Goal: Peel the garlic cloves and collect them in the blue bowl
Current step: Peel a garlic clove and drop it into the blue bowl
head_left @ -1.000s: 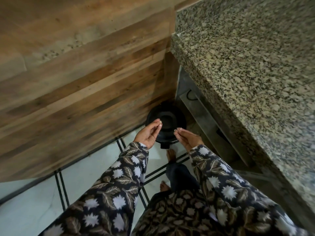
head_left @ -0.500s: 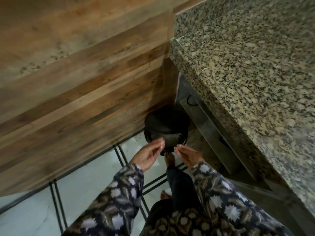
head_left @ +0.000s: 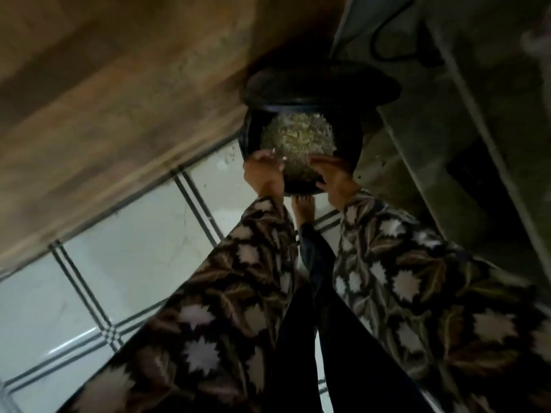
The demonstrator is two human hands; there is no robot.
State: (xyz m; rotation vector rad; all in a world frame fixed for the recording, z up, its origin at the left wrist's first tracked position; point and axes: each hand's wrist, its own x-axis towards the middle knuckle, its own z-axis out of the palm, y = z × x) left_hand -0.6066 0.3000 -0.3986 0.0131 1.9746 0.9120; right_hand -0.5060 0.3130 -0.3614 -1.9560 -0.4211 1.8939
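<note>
Left hand, right hand now at opened bin rim, grip lost in blur. Lid may drop if foot lifts.

Hands: two, mine, left hand and right hand. Sleeves: two, patterned, left sleeve and right sleeve. Bare foot: I see one only. Black bin: one. Its lid: one. Heap of pale scraps in it: one heap, single bits too blurred to count. Black cable: one loop. Wooden panel: one. Floor tiles: at least four part-seen, split by double dark lines; my sleeves hide more, so no firm count.
</note>
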